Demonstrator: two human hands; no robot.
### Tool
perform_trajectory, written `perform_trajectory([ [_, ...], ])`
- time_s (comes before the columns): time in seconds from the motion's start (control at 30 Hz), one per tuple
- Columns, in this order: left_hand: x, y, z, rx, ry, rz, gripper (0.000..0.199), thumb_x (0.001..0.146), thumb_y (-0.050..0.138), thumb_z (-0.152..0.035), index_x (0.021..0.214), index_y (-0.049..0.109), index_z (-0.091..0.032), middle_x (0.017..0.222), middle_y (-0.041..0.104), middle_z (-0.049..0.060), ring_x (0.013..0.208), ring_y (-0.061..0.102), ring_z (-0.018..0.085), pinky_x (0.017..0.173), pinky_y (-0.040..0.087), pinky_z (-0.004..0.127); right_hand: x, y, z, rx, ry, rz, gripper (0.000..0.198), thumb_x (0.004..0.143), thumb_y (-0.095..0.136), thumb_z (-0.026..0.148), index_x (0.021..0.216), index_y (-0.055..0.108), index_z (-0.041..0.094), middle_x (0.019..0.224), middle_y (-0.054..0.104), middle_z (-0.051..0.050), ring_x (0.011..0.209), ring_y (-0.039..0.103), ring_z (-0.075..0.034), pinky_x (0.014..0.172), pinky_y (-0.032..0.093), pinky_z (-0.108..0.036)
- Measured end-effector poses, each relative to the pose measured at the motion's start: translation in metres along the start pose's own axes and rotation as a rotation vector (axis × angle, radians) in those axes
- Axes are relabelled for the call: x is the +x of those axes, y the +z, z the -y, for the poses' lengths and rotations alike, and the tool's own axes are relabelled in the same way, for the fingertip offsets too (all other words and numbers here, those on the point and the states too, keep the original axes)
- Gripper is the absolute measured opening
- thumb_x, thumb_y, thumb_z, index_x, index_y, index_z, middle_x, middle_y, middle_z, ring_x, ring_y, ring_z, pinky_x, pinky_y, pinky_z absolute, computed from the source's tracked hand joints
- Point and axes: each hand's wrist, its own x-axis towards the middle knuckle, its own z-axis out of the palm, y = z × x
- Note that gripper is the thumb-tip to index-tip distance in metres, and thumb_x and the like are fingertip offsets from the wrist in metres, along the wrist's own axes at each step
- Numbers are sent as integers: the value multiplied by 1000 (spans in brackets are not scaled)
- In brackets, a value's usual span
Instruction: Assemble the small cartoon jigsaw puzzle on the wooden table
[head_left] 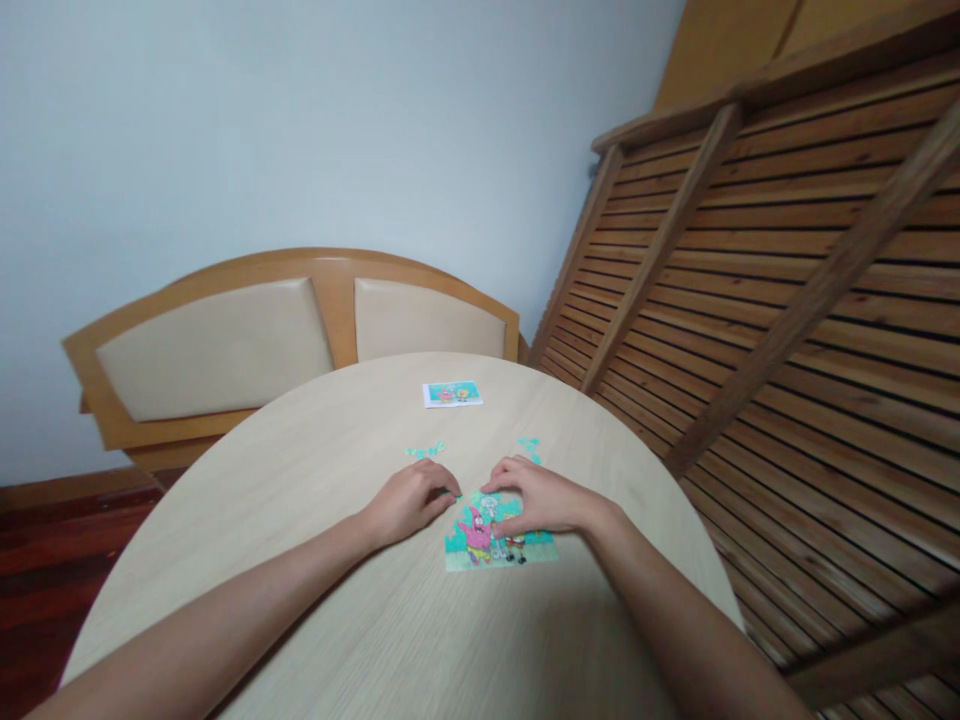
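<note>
A partly assembled jigsaw puzzle (pixel 480 548) lies on the round table, showing a pink starfish character and other cartoon figures on a turquoise background. Its upper edge is uneven. My left hand (pixel 415 498) is closed just beyond the puzzle's upper left corner, with a small green puzzle piece (pixel 459 496) showing at its fingertips. Over the right part of the puzzle rests my right hand (pixel 544 497), thumb and fingers apart, touching the picture and hiding some of it. Loose turquoise puzzle pieces (pixel 426 451) lie beyond my left hand, and more pieces (pixel 529 445) beyond my right.
A small printed reference picture (pixel 453 394) with a white edge lies near the far side of the pale wooden table (pixel 337 620). Behind the table stands a padded headboard (pixel 217 345) against the wall. A slatted wooden frame (pixel 787 300) leans along the right side.
</note>
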Motion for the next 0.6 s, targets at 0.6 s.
perform_trajectory([
  [0.6, 1, 2, -4, -294, -102, -24, 14, 88, 62, -19, 99, 72, -18, 97, 71, 5, 89, 64, 19, 84, 50, 30, 2, 4, 5, -26, -35, -7, 54, 72, 80, 53, 116, 70, 23, 110, 62, -7, 107, 56, -25, 99, 44, -38],
])
